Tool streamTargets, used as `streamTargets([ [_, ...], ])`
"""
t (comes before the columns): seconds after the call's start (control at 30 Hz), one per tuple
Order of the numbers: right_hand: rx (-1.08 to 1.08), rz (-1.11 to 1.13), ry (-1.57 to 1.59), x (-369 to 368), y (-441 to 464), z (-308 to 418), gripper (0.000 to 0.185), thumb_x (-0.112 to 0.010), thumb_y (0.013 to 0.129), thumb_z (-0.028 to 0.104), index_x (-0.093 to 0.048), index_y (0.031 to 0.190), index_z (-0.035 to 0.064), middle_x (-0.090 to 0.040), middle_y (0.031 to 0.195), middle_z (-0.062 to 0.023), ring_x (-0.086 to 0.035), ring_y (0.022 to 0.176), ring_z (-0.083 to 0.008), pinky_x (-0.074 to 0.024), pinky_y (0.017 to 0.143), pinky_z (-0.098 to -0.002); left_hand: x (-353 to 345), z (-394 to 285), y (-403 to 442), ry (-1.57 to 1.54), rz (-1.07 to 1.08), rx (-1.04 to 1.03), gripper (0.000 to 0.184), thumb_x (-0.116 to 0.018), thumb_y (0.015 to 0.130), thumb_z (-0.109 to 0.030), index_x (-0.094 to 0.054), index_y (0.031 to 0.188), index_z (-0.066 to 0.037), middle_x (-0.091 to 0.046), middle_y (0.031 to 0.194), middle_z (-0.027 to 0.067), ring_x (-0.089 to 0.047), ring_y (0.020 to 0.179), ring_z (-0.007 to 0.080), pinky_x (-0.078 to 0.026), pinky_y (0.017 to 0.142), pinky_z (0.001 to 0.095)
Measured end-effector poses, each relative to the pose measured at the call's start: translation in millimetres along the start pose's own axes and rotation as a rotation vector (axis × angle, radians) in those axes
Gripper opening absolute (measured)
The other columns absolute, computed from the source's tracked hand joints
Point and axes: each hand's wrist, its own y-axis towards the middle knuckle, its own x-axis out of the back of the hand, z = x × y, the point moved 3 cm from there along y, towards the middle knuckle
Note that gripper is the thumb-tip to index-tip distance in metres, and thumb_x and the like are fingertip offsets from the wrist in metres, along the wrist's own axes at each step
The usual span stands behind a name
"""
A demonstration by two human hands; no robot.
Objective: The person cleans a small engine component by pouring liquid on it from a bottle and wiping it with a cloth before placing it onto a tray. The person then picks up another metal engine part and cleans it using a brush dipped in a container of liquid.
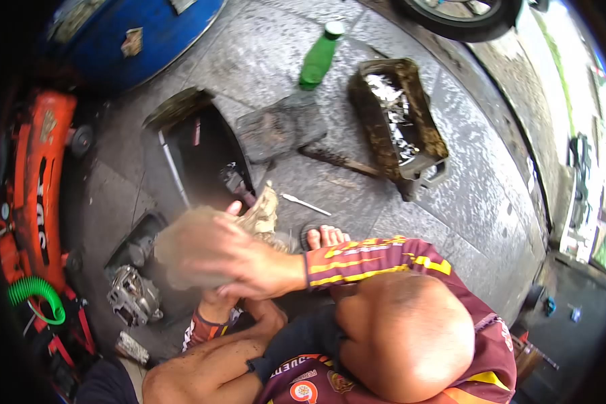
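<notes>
My right hand is blurred by motion and presses against a pale beige rag, which bunches out above it. A smeared beige patch, perhaps more of the rag, spreads to the left of the fingers. Behind it, my left hand shows little more than its wrist; its fingers are mostly hidden. Just beyond the hands stands a black open container with small parts inside. A metal engine part lies to the left, and a thin white stick-like tool rests on the floor to the right.
A grimy cut-open container holds shiny metal pieces, near a green bottle and a dark flat slab. An orange jack, green coiled hose and blue drum stand left. A wheel is at the top.
</notes>
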Motion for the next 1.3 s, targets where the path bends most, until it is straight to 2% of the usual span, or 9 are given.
streamTargets([
  [0.27,0.142,-0.038,-0.076,-3,-5,9,0.06,-0.07,0.082,0.042,-0.057,0.14,0.0305,-0.034,0.159,-0.0145,-0.032,0.145,-0.0372,-0.0122,0.118,-0.0654,-40,-9,-10,0.009,0.501,0.248,0.078,-0.033,0.102,-0.062,-0.031,0.152,-0.001,-0.037,0.154,0.0187,-0.041,0.14,0.0311,-0.037,0.113,0.0457],
  [0.37,0.266,-0.113,-0.108,17,-8,13,0.052,-0.07,0.083,0.027,-0.062,0.134,0.0271,-0.046,0.15,-0.0146,-0.044,0.137,-0.0363,-0.0275,0.116,-0.0597,-45,-18,-20,0.055,0.636,0.316,0.079,-0.036,0.102,-0.061,-0.029,0.153,-0.001,-0.035,0.156,0.0195,-0.039,0.141,0.0335,-0.036,0.114,0.0464],
  [0.47,0.014,-0.172,0.259,77,-8,7,0.055,-0.064,0.078,-0.004,-0.064,0.13,0.013,-0.06,0.13,-0.0145,-0.064,0.112,-0.0337,-0.0552,0.092,-0.039,-45,-34,-26,0.139,0.76,0.376,0.081,-0.038,0.101,-0.06,-0.027,0.155,-0.001,-0.033,0.158,0.0203,-0.038,0.143,0.0359,-0.035,0.114,0.0471],
  [0.6,-0.166,-0.197,-0.084,165,-45,0,0.05,-0.068,0.081,0.002,-0.061,0.13,0.0105,-0.066,0.119,-0.0117,-0.065,0.106,-0.033,-0.0561,0.086,-0.0399,-34,-60,-14,0.541,0.957,0.44,0.083,-0.043,0.1,-0.059,-0.027,0.155,0.002,-0.03,0.157,0.0274,-0.037,0.144,0.0373,-0.032,0.116,0.0427],
  [0.67,-0.547,0.034,-0.318,183,-73,3,0.047,-0.065,0.094,0.032,-0.057,0.137,0.015,-0.059,0.131,-0.0127,-0.062,0.113,-0.033,-0.0515,0.094,-0.0451,-31,-72,-7,0.586,0.867,0.385,0.082,-0.045,0.1,-0.058,-0.032,0.153,0.003,-0.033,0.156,0.0283,-0.04,0.142,0.0383,-0.032,0.116,0.0437],
  [0.7,-0.412,0.102,-0.555,185,-96,-1,0.049,-0.062,0.095,0.042,-0.06,0.134,0.0124,-0.057,0.135,-0.0122,-0.062,0.113,-0.0325,-0.0495,0.098,-0.0462,-30,-79,-2,0.626,0.778,0.338,0.08,-0.048,0.099,-0.056,-0.036,0.151,0.004,-0.036,0.154,0.0292,-0.044,0.139,0.0393,-0.031,0.116,0.0446],
  [0.9,-0.646,-0.219,-0.741,323,-87,-13,0.021,-0.062,0.094,0.018,-0.071,0.109,0.0056,-0.069,0.112,-0.0134,-0.062,0.11,-0.0317,-0.0486,0.098,-0.0412,-56,-134,30,0.981,0.736,0.41,0.063,-0.057,0.099,-0.038,-0.046,0.143,0.006,-0.051,0.145,0.0237,-0.05,0.135,0.0347,-0.038,0.113,0.0412],
  [1.17,-0.552,0.304,-1.05,387,-41,-167,0.049,-0.058,0.081,0.004,-0.06,0.13,0.0046,-0.063,0.124,-0.0158,-0.058,0.118,-0.034,-0.0473,0.102,-0.0417,-89,-136,48,1.362,0.804,0.55,0.05,-0.063,0.097,-0.029,-0.054,0.139,-0.002,-0.059,0.137,0.02,-0.055,0.13,0.0335,-0.046,0.105,0.039],
  [1.3,-0.561,0.451,-1.025,390,-57,-180,0.049,-0.062,0.084,0.016,-0.059,0.133,0.0108,-0.063,0.119,-0.0132,-0.057,0.119,-0.0325,-0.048,0.1,-0.044,-75,-138,44,1.345,0.731,0.517,0.049,-0.062,0.097,-0.026,-0.055,0.137,-0.001,-0.061,0.134,0.0194,-0.057,0.127,0.0325,-0.047,0.104,0.0379],
])
